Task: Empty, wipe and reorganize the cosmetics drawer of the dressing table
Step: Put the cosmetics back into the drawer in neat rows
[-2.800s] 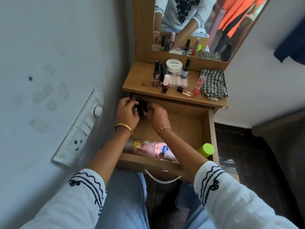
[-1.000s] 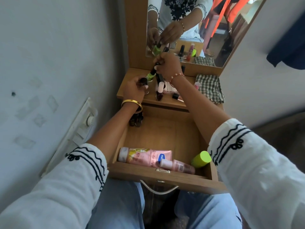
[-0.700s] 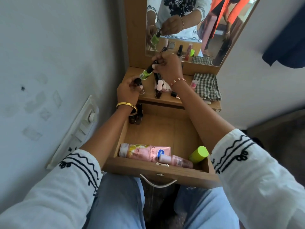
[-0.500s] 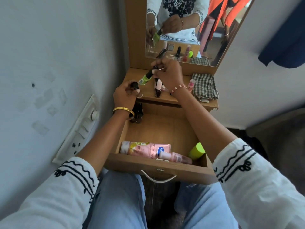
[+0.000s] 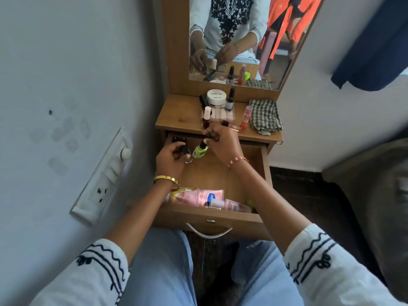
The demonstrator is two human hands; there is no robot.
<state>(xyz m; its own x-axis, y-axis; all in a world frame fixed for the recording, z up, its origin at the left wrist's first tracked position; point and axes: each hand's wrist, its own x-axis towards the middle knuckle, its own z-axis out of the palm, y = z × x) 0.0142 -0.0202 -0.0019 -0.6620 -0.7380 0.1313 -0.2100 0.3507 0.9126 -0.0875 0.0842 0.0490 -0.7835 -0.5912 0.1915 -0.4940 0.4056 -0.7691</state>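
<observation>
— So how much room is around that drawer (image 5: 263,171)?

— Plenty in the middle. It stands pulled out from the dressing table (image 5: 176,117), with bare wooden floor between the far end and the front wall. The wall with the switch panel (image 5: 103,175) runs close along its left side; the right side faces open dark flooring.

— And what lies inside?

— Along the front wall, a pink lotion tube (image 5: 198,197) lies flat, with a smaller pink tube (image 5: 229,204) just beside it and a bit of a green cap (image 5: 250,203) showing past the right forearm. In the far left corner stand two dark bottles (image 5: 178,140), touching each other.

— The top shelf?

— A checked cloth (image 5: 265,115) sits crumpled at the right edge. Left of it are a white round jar (image 5: 216,96), a clear palette (image 5: 220,114), several nail polish bottles and a pink tube (image 5: 246,117), all clustered.

— The hands?

— Both hover over the drawer's far end. The left hand (image 5: 170,160) has its fingers curled round a small black-capped bottle (image 5: 183,149). The right hand (image 5: 220,143) pinches the dark cap of a green nail polish bottle (image 5: 200,150), which hangs tilted, its base near the left hand's bottle.
</observation>
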